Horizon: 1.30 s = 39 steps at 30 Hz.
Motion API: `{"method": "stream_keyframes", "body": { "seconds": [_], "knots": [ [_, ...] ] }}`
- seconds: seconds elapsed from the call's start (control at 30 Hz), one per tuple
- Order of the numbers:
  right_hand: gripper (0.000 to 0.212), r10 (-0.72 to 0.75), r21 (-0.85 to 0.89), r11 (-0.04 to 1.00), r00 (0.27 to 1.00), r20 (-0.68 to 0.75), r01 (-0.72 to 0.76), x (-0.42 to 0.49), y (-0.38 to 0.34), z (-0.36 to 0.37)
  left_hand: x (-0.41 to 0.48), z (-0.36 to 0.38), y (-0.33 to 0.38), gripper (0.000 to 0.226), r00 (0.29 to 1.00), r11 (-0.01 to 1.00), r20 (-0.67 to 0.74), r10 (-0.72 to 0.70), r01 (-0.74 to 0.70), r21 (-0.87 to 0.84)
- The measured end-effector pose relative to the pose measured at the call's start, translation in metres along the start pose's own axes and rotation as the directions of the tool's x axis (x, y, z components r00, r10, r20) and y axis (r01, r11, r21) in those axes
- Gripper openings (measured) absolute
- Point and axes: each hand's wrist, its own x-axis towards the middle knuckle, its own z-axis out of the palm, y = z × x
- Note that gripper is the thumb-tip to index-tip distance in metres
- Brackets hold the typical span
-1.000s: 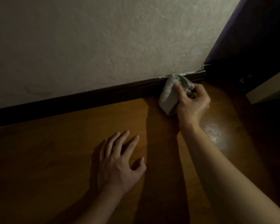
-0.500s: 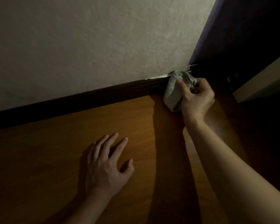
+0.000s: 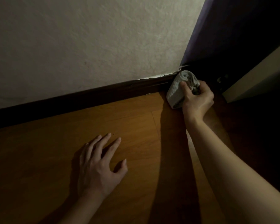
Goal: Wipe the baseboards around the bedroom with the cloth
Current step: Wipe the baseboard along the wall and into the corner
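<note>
Right hand (image 3: 198, 103), clutching the cloth (image 3: 176, 92), has slid right to the baseboard (image 3: 87, 98) corner. Left hand (image 3: 98, 165) lies flat, released. This stretch looks finished.

Two hands, left hand (image 3: 97, 165) and right hand (image 3: 196, 102); one cloth (image 3: 176, 91); one baseboard (image 3: 87, 97).

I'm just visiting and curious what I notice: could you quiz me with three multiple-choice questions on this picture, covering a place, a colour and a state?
1. Where is the cloth?
A) on a bed
B) against the baseboard near the corner
C) over a chair

2. What colour is the baseboard?
A) white
B) red
C) dark brown

3. How is the left hand?
A) open, fingers spread
B) clenched in a fist
C) gripping a brush

Answers:
1 B, the right hand grips it there.
2 C, it is a dark strip below the pale wall.
3 A, its fingers are splayed with nothing held.
</note>
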Motion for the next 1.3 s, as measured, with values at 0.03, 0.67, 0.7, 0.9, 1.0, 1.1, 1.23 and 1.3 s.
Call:
{"method": "stream_keyframes", "body": {
  "seconds": [0.03, 0.67, 0.7, 0.9, 1.0, 1.1, 1.23, 1.3],
  "knots": [
    [0.016, -0.001, -0.003, 1.000, 1.000, 0.009, 0.001, -0.001, 0.000, 0.000, 0.000, 0.000, 0.000, 0.065, 1.000, 1.000, 0.000, -0.001, 0.001, -0.003],
    [0.018, -0.034, 0.022, 0.999, 0.992, 0.121, 0.031, -0.033, -0.007, 0.025, 0.000, 0.000, -0.002, 0.065, 1.000, 1.000, 0.000, -0.005, 0.005, -0.010],
    [0.019, -0.021, 0.016, 1.000, 0.996, 0.089, 0.019, -0.027, -0.005, 0.020, 0.000, 0.001, -0.002, 0.064, 1.000, 1.000, -0.005, -0.003, 0.003, -0.016],
    [0.023, 0.015, -0.003, 1.000, 0.998, -0.064, -0.015, -0.009, 0.003, 0.012, 0.000, 0.001, -0.001, 0.064, 1.000, 1.000, -0.007, -0.001, 0.001, -0.014],
    [0.022, 0.074, 0.028, 0.997, 0.985, -0.156, -0.071, -0.008, 0.005, 0.012, 0.000, 0.001, -0.002, 0.065, 1.000, 1.000, -0.001, 0.000, 0.000, -0.006],
    [0.019, 0.069, 0.026, 0.998, 0.986, -0.149, -0.065, -0.016, 0.003, 0.020, 0.001, 0.000, -0.002, 0.065, 1.000, 1.000, 0.001, 0.004, -0.004, 0.002],
    [0.017, 0.035, 0.042, 0.999, 0.998, -0.060, -0.032, -0.027, 0.001, 0.024, 0.000, 0.000, -0.001, 0.065, 1.000, 1.000, -0.009, 0.005, -0.005, 0.003],
    [0.018, 0.035, 0.033, 0.999, 0.998, -0.046, -0.034, -0.026, 0.001, 0.024, 0.001, 0.001, -0.001, 0.065, 1.000, 1.000, -0.015, 0.009, -0.009, 0.005]
  ]
}}
